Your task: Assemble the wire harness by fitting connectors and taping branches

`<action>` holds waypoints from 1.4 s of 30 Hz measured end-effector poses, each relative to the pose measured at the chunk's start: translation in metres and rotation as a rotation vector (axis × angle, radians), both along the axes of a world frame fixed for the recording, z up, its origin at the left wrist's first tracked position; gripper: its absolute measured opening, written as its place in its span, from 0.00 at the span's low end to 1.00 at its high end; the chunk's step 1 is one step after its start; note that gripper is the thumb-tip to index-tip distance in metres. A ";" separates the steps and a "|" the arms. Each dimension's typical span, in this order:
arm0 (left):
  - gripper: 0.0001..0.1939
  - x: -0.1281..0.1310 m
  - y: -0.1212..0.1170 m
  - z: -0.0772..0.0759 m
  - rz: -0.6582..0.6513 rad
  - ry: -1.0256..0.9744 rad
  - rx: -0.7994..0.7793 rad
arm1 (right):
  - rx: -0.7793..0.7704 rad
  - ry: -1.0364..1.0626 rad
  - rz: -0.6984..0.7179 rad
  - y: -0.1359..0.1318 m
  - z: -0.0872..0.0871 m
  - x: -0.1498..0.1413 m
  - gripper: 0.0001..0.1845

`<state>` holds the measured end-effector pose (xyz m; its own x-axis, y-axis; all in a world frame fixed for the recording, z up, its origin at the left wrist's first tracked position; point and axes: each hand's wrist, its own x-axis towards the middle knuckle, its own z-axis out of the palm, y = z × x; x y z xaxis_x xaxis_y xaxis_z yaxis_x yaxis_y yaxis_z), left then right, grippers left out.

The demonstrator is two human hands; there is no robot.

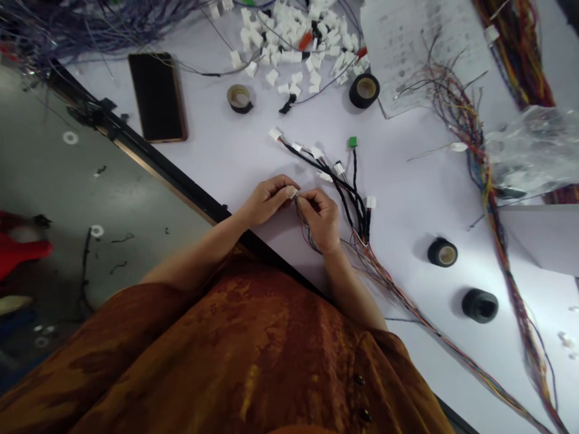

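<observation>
Close to the table's near edge, my left hand (271,199) pinches a small white connector (293,193). My right hand (320,218) meets it from the right, its thumb and finger closed on a thin wire at the connector's end. Loose wires (305,232) hang below the fingertips and run behind the right hand. Just beyond lies a wire harness (359,211) with black-taped branches, ending in several white plugs and one green connector (353,142). The exact fit of wire and connector is covered by my fingers.
Loose white connectors (289,42) are heaped at the back. A phone (158,99) lies at left, near a tape roll (239,98). Black tape rolls (442,252) sit at right, beside a long wire bundle (502,253). A printed sheet (407,54) and plastic bag (534,147) lie farther back.
</observation>
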<state>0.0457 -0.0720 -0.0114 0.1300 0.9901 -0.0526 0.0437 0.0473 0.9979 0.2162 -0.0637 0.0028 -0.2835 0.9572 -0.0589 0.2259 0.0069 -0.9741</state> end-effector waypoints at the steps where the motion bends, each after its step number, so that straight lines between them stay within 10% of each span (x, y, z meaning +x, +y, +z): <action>1: 0.13 0.000 0.000 0.000 0.001 0.010 0.003 | 0.007 -0.001 -0.005 0.000 0.000 0.000 0.08; 33: 0.21 0.002 -0.002 0.005 0.010 -0.205 -0.105 | 0.117 0.024 -0.060 0.000 -0.006 -0.003 0.08; 42: 0.17 0.021 -0.015 0.024 0.126 0.299 0.285 | 0.235 0.084 -0.035 -0.009 -0.012 0.004 0.05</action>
